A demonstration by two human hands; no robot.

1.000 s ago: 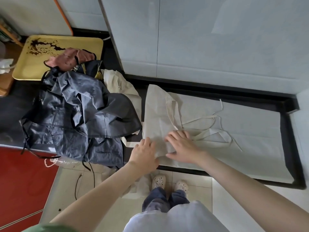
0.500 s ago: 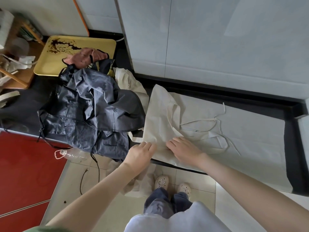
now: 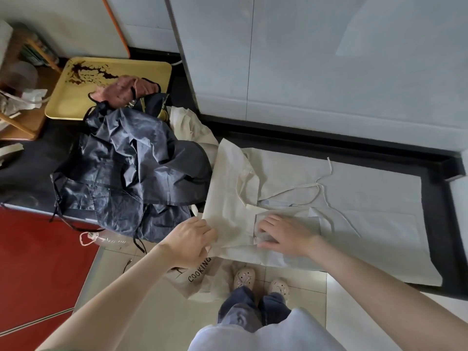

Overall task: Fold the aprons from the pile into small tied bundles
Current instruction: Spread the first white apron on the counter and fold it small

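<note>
evidently the cream apron point(image 3: 228, 193), spread flat just beside the dark pile point(image 3: 131, 173), is pinned so a crease sets cleanly: the right hand point(image 3: 286, 236) presses it palm-down, fingers straight, away from the pile, while the left hand point(image 3: 192, 239) curls its fingers round the edge nearest the pile.

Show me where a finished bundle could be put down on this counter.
Free: the black counter strip between the cream apron and the wall; the yellow tray, left half. Crowded: the left, under the navy apron pile.
</note>
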